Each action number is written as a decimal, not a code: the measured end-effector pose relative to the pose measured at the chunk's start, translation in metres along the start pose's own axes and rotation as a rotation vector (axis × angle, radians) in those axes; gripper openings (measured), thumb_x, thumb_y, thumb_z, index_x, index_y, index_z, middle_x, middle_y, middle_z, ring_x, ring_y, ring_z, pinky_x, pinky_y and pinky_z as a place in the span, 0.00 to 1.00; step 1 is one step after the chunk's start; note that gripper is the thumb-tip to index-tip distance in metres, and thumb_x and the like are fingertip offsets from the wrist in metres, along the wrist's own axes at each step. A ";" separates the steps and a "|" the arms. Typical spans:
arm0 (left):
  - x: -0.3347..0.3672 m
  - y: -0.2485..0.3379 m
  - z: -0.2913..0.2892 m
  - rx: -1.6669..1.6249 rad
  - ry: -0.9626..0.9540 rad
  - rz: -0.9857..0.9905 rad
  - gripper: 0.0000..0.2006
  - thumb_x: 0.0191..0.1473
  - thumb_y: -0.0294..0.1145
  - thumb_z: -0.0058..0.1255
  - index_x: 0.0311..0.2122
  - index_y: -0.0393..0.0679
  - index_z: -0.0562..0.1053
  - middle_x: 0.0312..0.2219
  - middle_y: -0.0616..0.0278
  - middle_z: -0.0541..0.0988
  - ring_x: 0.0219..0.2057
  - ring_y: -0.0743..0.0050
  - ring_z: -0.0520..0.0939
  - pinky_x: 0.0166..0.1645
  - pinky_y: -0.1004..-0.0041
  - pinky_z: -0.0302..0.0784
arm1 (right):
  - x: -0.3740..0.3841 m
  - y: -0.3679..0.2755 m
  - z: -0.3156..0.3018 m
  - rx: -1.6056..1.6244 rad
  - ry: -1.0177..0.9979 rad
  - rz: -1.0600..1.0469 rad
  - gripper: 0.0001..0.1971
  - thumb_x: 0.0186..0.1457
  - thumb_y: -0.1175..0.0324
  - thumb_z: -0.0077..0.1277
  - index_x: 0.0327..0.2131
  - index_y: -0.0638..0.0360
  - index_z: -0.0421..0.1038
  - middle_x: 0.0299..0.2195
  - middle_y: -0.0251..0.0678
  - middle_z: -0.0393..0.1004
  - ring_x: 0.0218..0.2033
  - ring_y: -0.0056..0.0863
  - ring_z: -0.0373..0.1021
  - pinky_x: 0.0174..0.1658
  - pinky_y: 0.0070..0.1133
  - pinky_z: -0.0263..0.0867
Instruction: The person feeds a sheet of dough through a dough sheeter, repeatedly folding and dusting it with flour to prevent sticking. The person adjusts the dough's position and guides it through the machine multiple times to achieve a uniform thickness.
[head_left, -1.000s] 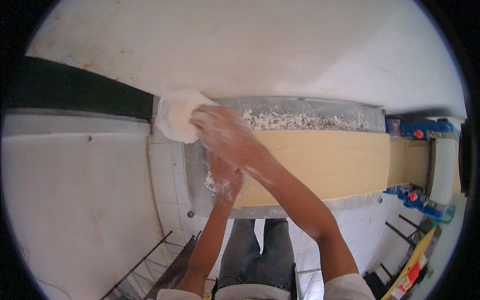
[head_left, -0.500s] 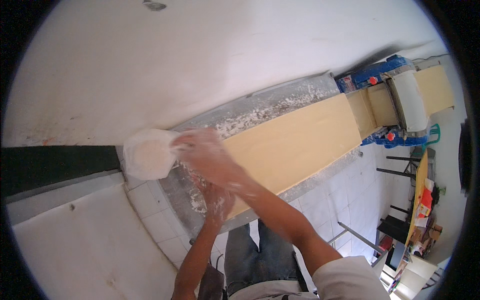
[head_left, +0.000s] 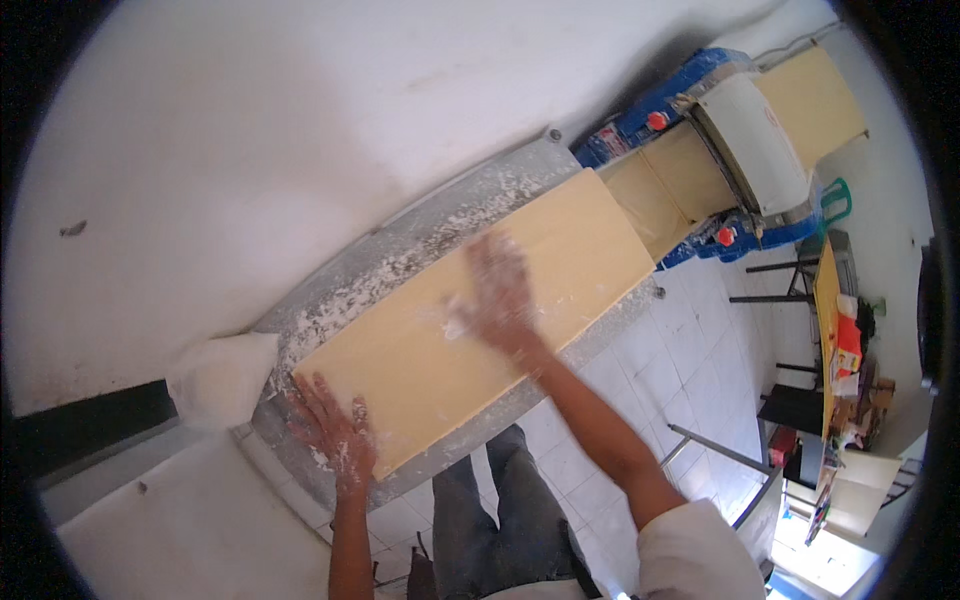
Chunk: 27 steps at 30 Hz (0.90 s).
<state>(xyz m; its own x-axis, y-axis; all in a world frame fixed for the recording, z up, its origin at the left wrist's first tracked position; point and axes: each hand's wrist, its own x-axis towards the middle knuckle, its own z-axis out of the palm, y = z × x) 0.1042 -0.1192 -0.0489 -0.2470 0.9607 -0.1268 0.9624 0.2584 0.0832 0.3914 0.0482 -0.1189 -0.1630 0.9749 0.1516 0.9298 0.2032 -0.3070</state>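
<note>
A long pale-yellow dough sheet (head_left: 575,240) lies on a grey work table (head_left: 330,265) dusted with flour. Over the middle of the sheet is my right hand (head_left: 500,295), blurred by motion, white with flour and stretched out flat, with nothing visibly gripped. A small heap of flour (head_left: 455,322) shows beside its thumb. At the sheet's left end my left hand (head_left: 335,430) rests with spread, floury fingers on the edge of the dough and the table. A white bag (head_left: 225,380), apparently holding flour, sits beyond that hand at the table's left end.
Past the sheet's right end stands a blue rolling machine (head_left: 650,115) with red knobs, a white cover (head_left: 755,140) and more dough on it. A white wall (head_left: 300,150) runs along the far side. Farther right are a cluttered yellow table (head_left: 828,300) and a metal frame (head_left: 720,450).
My right hand has left the white bag and swept right over the dough, with flour now scattered there. My left hand has come down on the sheet's left end. The view has shifted.
</note>
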 end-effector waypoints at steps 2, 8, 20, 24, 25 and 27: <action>0.003 -0.001 0.002 -0.001 0.028 -0.055 0.39 0.66 0.54 0.39 0.73 0.44 0.44 0.73 0.49 0.38 0.73 0.40 0.35 0.68 0.31 0.26 | 0.026 0.069 -0.028 -0.241 0.082 0.133 0.47 0.60 0.38 0.48 0.71 0.61 0.45 0.73 0.50 0.40 0.74 0.50 0.35 0.72 0.47 0.26; -0.003 0.000 0.007 0.075 0.080 -0.063 0.36 0.68 0.50 0.36 0.73 0.44 0.45 0.74 0.52 0.38 0.74 0.44 0.35 0.69 0.33 0.27 | 0.065 0.151 -0.037 -0.492 0.354 0.055 0.41 0.65 0.45 0.42 0.70 0.66 0.46 0.71 0.54 0.44 0.72 0.54 0.41 0.71 0.49 0.36; 0.025 0.024 0.005 -0.251 0.093 -0.021 0.33 0.71 0.48 0.29 0.72 0.39 0.45 0.72 0.46 0.45 0.73 0.46 0.42 0.73 0.49 0.35 | -0.065 -0.133 0.022 0.847 0.007 -0.397 0.36 0.64 0.60 0.47 0.71 0.58 0.48 0.74 0.42 0.41 0.74 0.42 0.35 0.74 0.40 0.26; 0.022 0.050 0.004 0.030 0.062 -0.025 0.36 0.69 0.48 0.34 0.72 0.37 0.43 0.73 0.45 0.42 0.74 0.46 0.41 0.74 0.49 0.34 | -0.023 0.092 -0.034 0.104 -0.036 0.012 0.38 0.62 0.44 0.47 0.70 0.50 0.52 0.73 0.46 0.40 0.74 0.46 0.34 0.71 0.49 0.23; 0.019 0.057 0.003 0.040 0.039 -0.032 0.36 0.69 0.48 0.35 0.72 0.36 0.42 0.73 0.45 0.42 0.74 0.46 0.41 0.74 0.49 0.33 | -0.004 0.140 -0.047 -0.003 -0.009 0.164 0.40 0.62 0.44 0.47 0.71 0.52 0.50 0.73 0.48 0.40 0.74 0.47 0.34 0.71 0.50 0.23; 0.015 0.068 -0.003 -0.009 0.062 0.069 0.36 0.69 0.48 0.34 0.72 0.35 0.43 0.72 0.45 0.42 0.73 0.46 0.41 0.74 0.49 0.34 | 0.029 0.204 -0.064 -0.240 0.298 0.111 0.41 0.62 0.45 0.48 0.71 0.54 0.47 0.73 0.48 0.39 0.74 0.47 0.33 0.72 0.48 0.24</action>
<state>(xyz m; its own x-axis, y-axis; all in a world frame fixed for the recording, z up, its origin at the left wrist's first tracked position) 0.1659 -0.0869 -0.0426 -0.1866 0.9807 -0.0588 0.9765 0.1917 0.0982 0.5973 0.1121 -0.1168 0.0131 0.9135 0.4067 0.9928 0.0366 -0.1142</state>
